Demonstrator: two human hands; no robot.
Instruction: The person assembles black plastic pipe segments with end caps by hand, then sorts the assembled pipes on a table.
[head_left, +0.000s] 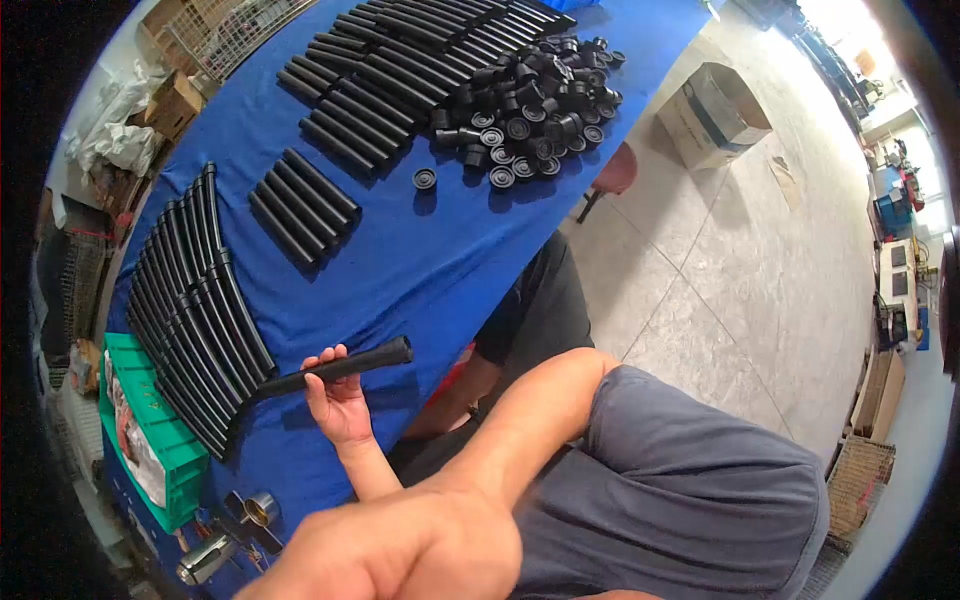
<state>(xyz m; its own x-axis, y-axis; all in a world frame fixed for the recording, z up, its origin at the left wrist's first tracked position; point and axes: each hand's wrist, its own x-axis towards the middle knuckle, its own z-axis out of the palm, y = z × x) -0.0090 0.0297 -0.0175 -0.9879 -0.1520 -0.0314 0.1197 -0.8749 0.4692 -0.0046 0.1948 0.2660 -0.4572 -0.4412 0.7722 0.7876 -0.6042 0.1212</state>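
My left hand [345,408] is closed around a black tube [378,357], thumb on the near side and fingertips showing over the top. The tube's thicker end points right, while its thinner end reaches left toward a row of curved black tubes [190,290] on the table. Close to the camera, my right hand [420,540] looms large and is cut off by the lower edge; its fingers are hidden, so whether it holds anything cannot be seen.
A blue cloth [410,265] covers the table. On it lie straight black tubes [305,205], a heap of black round caps [540,110], a green crate [185,480] and a metal ring-shaped part [261,509]. A cardboard box [712,115] stands on the floor at right.
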